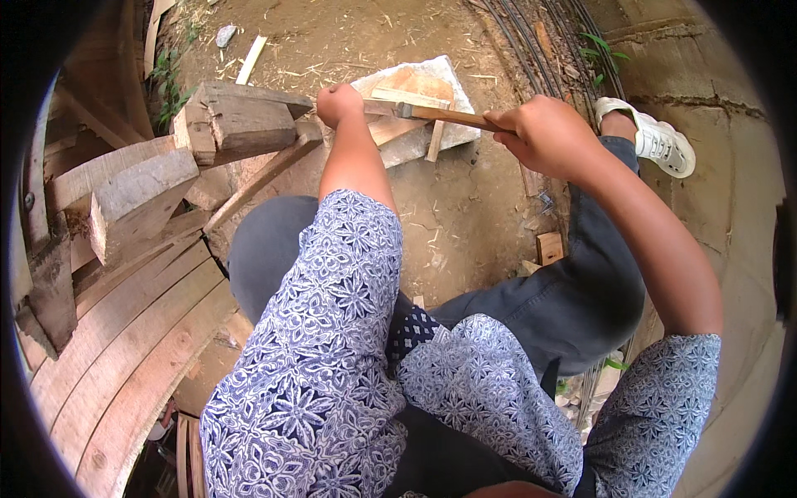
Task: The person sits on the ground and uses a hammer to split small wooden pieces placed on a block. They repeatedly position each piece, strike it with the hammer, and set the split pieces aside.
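My right hand (544,137) is closed round the wooden handle of a tool (457,117). The handle points left to a dark metal end; its exact kind is hard to tell. My left hand (340,104) makes a fist close to that end, and what it grips is mostly hidden. A pale strip shows between the fist and the metal end. Beneath the tool, a light wood block (415,83) rests on a pale stone slab (452,79). A short wood stick (435,141) leans at the slab's near edge.
Thick timber blocks (253,129) and a squared beam (145,195) are stacked at the left, above curved planks (141,357). Dark rods (519,46) run along the concrete (706,191) at the right. Wood shavings litter the dirt ground (299,37). A small wood offcut (549,247) lies near my right leg.
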A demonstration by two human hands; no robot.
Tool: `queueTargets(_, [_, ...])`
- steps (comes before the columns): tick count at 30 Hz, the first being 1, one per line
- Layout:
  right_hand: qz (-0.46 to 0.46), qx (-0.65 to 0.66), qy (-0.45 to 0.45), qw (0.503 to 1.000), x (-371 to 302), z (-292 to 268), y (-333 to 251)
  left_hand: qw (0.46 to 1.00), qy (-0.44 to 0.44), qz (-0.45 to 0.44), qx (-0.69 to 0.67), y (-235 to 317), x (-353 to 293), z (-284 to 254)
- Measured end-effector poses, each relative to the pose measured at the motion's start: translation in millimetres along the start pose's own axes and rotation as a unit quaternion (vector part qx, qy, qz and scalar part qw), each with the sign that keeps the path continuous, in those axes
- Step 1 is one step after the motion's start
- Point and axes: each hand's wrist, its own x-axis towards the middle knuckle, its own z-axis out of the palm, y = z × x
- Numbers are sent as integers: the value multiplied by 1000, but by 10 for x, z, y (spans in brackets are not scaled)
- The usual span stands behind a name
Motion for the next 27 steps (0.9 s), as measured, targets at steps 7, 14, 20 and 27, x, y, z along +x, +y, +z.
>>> queueTargets(7, [43,17,-28,999,96,31,53,999,-15,37,37,43,-166,-22])
queueTargets(14, [26,3,-53,998,538,-44,247,915,-145,356,118,-388,-78,-182])
queueTargets(20, [78,22,-86,993,659,-100,323,882,-147,422,149,-408,-397,-518])
queueTargets(27, [89,19,-121,988,951,-194,232,898,-87,385,195,-258,-537,-573])
